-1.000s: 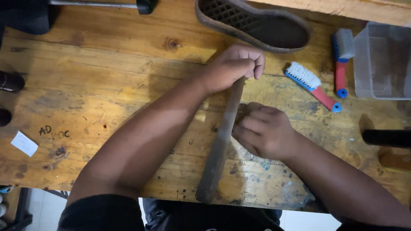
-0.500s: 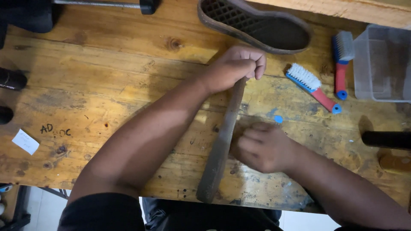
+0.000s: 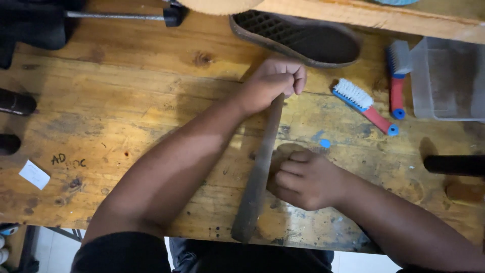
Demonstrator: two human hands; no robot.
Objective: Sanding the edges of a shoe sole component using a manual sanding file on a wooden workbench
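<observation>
The left hand (image 3: 273, 81) is closed in a fist around the far end of a long dark flat file (image 3: 257, 177), which lies lengthwise on the wooden counter (image 3: 126, 116) with its near end at the counter's edge. The right hand (image 3: 303, 179) sits just beside the file's middle, its fingers (image 3: 290, 169) curled tight and pressed against the file's side; something small may be under them, but I cannot tell what. Beyond the left fist lies a dark shoe sole (image 3: 298, 38), tread up. To the right rest two blue-and-red brushes (image 3: 364, 106) and a clear plastic tub (image 3: 447, 78)
</observation>
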